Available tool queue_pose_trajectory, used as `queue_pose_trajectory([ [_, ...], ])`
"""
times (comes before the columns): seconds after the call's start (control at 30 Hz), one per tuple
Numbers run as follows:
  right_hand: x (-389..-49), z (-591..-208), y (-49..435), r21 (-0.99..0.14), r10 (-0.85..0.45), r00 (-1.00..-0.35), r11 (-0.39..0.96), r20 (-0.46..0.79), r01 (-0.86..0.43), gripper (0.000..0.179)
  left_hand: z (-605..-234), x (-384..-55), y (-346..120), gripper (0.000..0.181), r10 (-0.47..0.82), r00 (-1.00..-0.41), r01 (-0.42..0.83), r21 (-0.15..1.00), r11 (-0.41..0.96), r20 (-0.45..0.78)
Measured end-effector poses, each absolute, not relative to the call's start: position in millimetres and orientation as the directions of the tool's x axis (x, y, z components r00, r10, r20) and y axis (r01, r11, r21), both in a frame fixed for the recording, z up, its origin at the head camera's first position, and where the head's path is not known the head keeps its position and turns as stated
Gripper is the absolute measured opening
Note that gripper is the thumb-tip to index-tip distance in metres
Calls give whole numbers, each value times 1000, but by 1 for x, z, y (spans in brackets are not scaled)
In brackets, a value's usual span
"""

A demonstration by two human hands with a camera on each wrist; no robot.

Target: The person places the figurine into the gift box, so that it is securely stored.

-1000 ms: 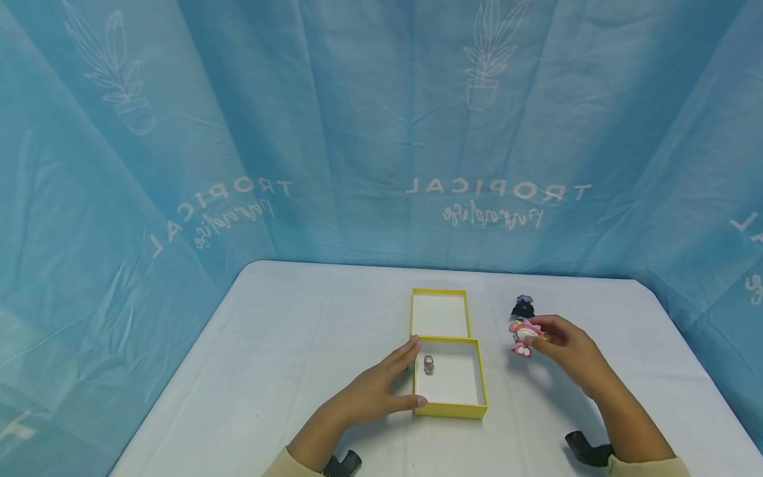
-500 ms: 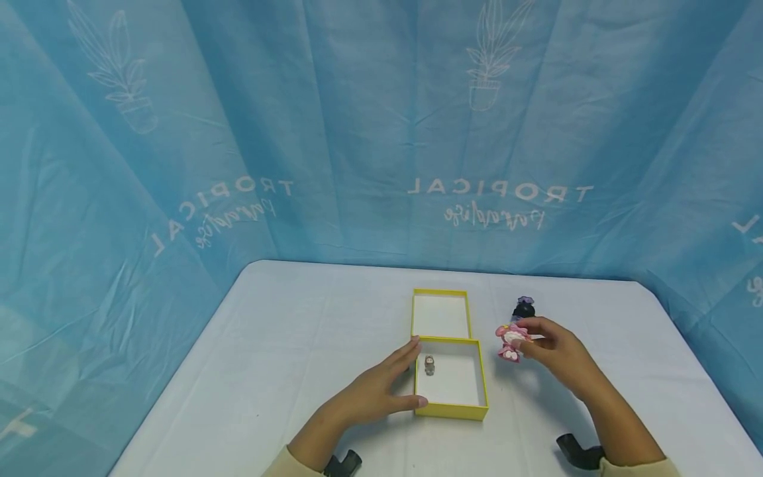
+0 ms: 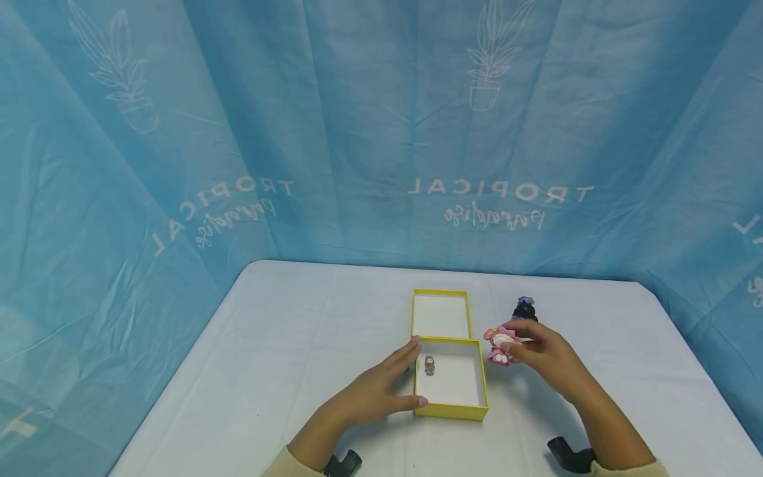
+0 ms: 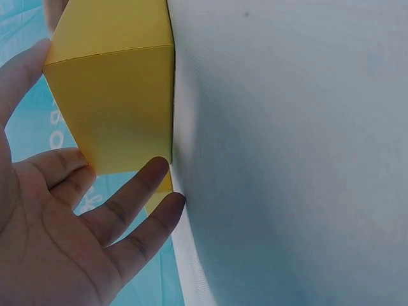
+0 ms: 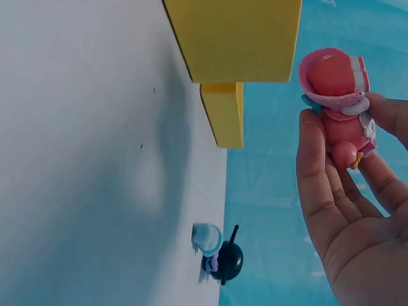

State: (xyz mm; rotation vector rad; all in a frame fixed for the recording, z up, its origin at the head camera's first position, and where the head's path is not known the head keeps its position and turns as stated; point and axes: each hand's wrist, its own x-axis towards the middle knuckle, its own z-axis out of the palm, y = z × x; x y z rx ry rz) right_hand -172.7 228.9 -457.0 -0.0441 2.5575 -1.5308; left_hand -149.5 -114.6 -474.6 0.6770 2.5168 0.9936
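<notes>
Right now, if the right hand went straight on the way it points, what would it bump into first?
Probably the nearer yellow box, around its far right corner; the pink figurine in the right hand would touch first. Height is unclear; it may pass above.

We see a creased blue curtain (image 3: 369, 132), printed with pale potted plants (image 3: 485, 73) and mirrored "TROPICAL Paradise" lettering (image 3: 491, 189), hanging behind a white table (image 3: 298, 318) with rounded far corners.
</notes>
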Motion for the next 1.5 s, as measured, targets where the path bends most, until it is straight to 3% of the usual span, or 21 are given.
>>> queue_pose_trajectory([
  [0.53, -168, -454, 212, -913, -185, -977, 407, -103, 19, 48, -477, -150, -115, 96, 546, -827, 308, 703, 641, -135],
  [1.5, -160, -455, 180, -856, -247, -968, 508, -35, -99, 38, -477, -150, -114, 95, 547, -825, 309, 699, 645, -140],
])
